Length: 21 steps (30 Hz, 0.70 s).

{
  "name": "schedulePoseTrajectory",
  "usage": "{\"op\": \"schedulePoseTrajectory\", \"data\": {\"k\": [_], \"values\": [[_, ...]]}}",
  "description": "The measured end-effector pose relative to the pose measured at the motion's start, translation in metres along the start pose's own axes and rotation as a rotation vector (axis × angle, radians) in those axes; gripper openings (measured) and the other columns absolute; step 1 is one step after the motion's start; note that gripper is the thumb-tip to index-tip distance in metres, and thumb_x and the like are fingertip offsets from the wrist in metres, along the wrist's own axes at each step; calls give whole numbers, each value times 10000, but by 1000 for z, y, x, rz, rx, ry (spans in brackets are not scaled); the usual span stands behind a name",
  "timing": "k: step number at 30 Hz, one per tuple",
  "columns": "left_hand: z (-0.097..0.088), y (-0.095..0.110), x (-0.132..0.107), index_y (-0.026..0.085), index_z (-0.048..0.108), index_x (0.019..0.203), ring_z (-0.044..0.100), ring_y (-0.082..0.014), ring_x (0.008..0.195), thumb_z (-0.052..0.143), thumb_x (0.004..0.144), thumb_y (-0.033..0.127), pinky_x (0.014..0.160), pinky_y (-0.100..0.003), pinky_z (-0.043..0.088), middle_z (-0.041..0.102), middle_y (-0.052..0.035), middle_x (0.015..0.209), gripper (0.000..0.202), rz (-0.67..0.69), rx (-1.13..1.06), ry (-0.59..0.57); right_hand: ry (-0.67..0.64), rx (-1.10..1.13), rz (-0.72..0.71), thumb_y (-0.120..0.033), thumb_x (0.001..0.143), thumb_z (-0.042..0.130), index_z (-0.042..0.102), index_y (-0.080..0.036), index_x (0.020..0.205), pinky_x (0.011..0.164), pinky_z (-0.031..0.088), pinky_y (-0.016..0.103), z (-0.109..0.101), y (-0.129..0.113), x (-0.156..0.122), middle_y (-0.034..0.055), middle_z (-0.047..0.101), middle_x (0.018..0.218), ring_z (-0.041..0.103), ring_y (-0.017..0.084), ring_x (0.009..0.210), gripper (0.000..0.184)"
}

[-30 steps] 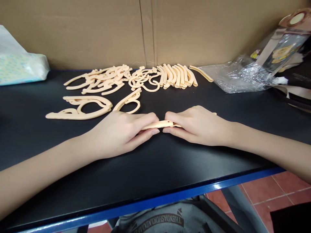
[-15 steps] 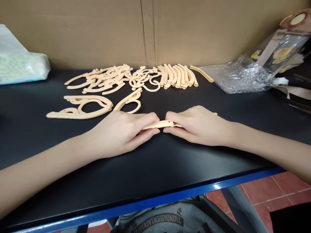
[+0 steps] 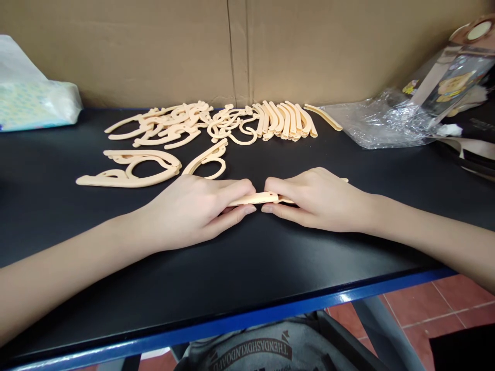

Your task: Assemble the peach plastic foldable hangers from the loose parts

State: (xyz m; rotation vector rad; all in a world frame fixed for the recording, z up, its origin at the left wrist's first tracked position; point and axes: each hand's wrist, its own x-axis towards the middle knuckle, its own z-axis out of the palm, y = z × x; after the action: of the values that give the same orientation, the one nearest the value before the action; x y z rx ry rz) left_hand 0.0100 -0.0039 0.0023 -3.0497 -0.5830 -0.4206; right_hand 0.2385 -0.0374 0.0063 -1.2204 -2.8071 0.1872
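My left hand [image 3: 201,208] pinches a cream plastic hanger arm [image 3: 265,198] between thumb and fingers. Its end, with a small hole in it, bridges the gap between my hands. On the other side my right hand [image 3: 315,201] is closed on a second cream hanger part [image 3: 285,199], which meets that end. Most of both parts is hidden inside my fingers, and a small tip shows behind my right hand. Beyond my left wrist lies a folded plastic hanger [image 3: 149,183], and another folded hanger [image 3: 197,158] lies just past my left knuckles.
Along the back of the black table [image 3: 232,278] lie a heap of hanger parts [image 3: 170,129], several hooks [image 3: 232,123] and a row of hanger arms [image 3: 284,121]. A tissue pack [image 3: 42,105] stands at left. Clear plastic wrap [image 3: 379,121] and a bag [image 3: 460,77] are at right.
The camera view has shifted very slightly. Both hands keep the same grip on the hanger parts, and nothing else has visibly moved.
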Motion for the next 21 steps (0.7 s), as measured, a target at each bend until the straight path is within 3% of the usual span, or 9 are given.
{"op": "schedulePoseTrajectory", "data": {"k": [10, 21], "values": [[1, 0, -1, 187, 574, 945, 503, -96, 502, 398, 981, 297, 489, -220, 288, 563, 46, 635, 210, -26, -20, -27, -2, -20, 8, -303, 996, 375, 488, -195, 889, 519, 196, 263, 1, 0, 0, -14, 584, 672, 467, 128, 531, 189], [2, -1, -2, 192, 565, 950, 509, -104, 512, 392, 979, 296, 481, -232, 277, 573, 39, 653, 204, -14, 1, -32, -6, -2, -12, -309, 971, 429, 477, -204, 879, 518, 200, 258, 1, 1, 0, -29, 554, 656, 454, 126, 536, 148]]}}
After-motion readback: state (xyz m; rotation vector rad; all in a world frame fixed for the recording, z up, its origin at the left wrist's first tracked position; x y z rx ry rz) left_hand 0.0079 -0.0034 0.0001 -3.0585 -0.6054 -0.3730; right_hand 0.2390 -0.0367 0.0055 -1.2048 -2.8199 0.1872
